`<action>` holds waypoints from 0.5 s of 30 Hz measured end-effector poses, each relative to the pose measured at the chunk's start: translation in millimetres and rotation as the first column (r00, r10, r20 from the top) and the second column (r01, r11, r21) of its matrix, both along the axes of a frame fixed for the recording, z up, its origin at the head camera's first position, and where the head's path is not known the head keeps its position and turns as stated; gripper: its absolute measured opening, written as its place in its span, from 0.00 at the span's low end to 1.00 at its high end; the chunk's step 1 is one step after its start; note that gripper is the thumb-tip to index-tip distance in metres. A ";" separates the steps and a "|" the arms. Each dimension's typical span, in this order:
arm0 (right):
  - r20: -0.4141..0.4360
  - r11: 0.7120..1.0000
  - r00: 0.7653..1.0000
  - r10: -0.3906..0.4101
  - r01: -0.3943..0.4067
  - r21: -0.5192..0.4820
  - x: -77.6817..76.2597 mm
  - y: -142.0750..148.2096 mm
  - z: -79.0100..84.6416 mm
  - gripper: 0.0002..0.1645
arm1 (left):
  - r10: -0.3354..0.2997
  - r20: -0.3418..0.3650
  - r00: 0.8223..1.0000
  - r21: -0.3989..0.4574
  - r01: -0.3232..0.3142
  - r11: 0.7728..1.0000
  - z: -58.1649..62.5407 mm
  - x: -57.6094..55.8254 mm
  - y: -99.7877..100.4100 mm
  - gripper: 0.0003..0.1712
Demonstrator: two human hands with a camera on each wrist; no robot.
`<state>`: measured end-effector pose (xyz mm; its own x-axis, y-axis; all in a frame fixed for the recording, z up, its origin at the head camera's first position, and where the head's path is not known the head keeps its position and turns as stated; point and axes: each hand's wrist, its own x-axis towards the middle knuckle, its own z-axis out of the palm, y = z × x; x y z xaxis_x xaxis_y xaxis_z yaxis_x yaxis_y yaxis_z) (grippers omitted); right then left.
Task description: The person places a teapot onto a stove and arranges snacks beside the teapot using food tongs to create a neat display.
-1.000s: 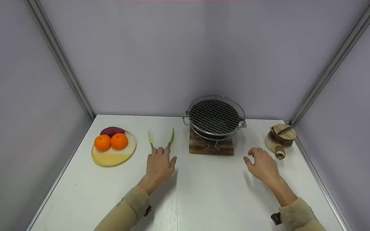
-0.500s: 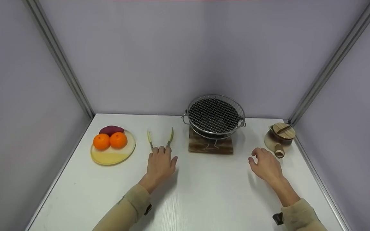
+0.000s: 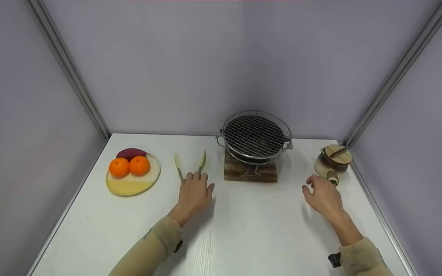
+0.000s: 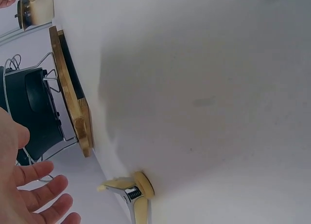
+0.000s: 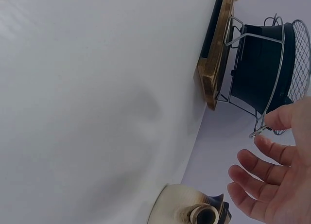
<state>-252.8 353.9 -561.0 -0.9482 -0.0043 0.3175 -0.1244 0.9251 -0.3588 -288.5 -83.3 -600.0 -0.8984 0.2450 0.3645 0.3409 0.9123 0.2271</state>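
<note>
My left hand (image 3: pixel 194 193) hovers over the near end of a pair of spread tongs (image 3: pixel 203 161), fingers loosely bent and holding nothing. In the left wrist view the tongs (image 4: pixel 141 187) lie on the table apart from the fingers (image 4: pixel 51 192). At the right, my right hand (image 3: pixel 324 197) is above the table just in front of a small side-handled teapot (image 3: pixel 324 165) with a wooden lid. Its fingers are loosely curved, with no object in them. The right wrist view shows the teapot's hollow handle (image 5: pixel 204 214) pointing forward, apart from the fingertips (image 5: pixel 238 187).
A round tabletop grill (image 3: pixel 257 136) with a wire mesh top stands on a wooden base (image 3: pixel 236 170) at the back middle. On the left, a round plate (image 3: pixel 129 188) bears two oranges (image 3: pixel 139 165) and a purple sweet potato (image 3: pixel 131 153). Walls enclose the white table (image 3: pixel 244 230).
My right hand has moved right, closer to the teapot's handle. My left hand has shifted slightly right above the tongs. The table things have kept their places.
</note>
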 end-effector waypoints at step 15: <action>0.036 0.998 0.998 -0.058 0.058 -0.002 5.9 18.6 5.9 0.12 | -0.004 -0.008 1.000 -0.028 0.004 1.000 -5.2 -6.8 12.2 0.19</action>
<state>-246.9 372.5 -555.1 -0.9577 0.0518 0.2831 -0.0577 0.9291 -0.3652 -295.4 -71.1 -605.2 -0.8946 0.2588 0.3643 0.3463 0.9168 0.1989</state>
